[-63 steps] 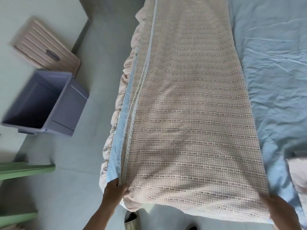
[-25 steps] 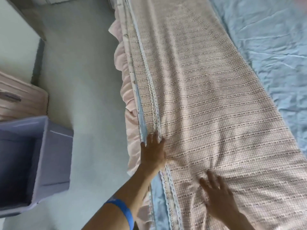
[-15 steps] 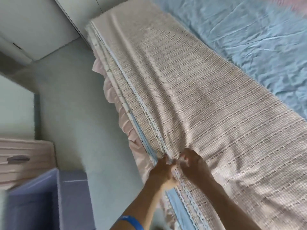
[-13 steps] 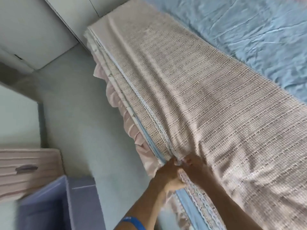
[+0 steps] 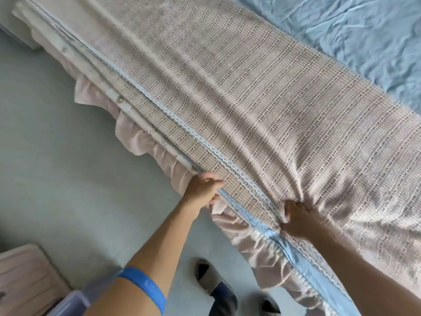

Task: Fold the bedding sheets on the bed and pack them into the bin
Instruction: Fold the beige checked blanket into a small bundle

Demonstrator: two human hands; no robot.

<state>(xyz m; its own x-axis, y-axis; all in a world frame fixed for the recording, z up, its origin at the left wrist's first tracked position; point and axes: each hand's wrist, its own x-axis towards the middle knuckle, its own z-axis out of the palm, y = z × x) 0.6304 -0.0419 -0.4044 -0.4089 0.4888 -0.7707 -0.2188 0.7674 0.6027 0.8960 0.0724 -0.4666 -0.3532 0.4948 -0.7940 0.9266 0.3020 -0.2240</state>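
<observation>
A long pink-and-beige checked sheet (image 5: 262, 92), folded into a strip with lace trim, lies along the near edge of the bed. My left hand (image 5: 202, 188) grips the sheet's lace-trimmed edge at the bed's side. About a hand's width to its right, my right hand (image 5: 296, 216) is bunched into the fabric, which gathers in creases around it. Only a purple corner of the bin (image 5: 70, 301) shows at the bottom left, partly behind my left forearm.
A blue fitted sheet (image 5: 364, 37) covers the bed beyond the strip. A pink ruffled bed skirt (image 5: 145, 142) hangs over the pale floor (image 5: 68, 167). A pink slatted crate (image 5: 25, 281) sits bottom left. My slippered feet (image 5: 216, 288) stand by the bed.
My hands, pinching the edge close together half a second ago, have moved apart along it. My view has tipped down, so my feet now show and the bin is nearly out of frame.
</observation>
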